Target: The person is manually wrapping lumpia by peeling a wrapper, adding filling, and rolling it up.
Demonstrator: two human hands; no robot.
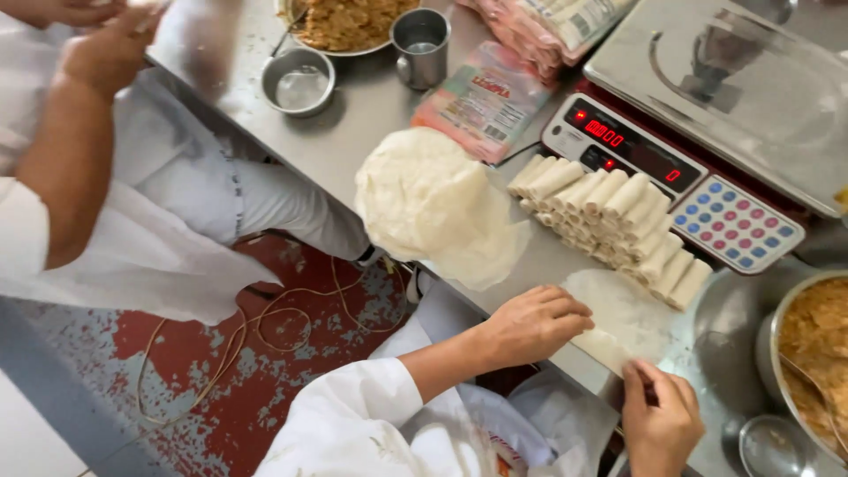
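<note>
A thin, pale, translucent wrapper sheet point(623, 318) lies flat on the steel table, near edge partly rolled

Pale cream wrapper stack point(424, 199), cream rolls point(609, 221), brown filling point(817, 340), red scale digits point(605, 134), pink and blue keys point(735, 223), speckled red floor point(265, 371), white sleeve point(344, 424).

The table point(371, 110) was made of shiny grey metal, and soft light glowed on its top. Under it, the floor point(256, 389) was painted red, but the paint was worn away in many spots and pale grey showed through, with a plain grey strip running along the lower left corner. A thin tan cord point(231, 340) lay in loose loops on the red floor, near the edge of the table.
</note>
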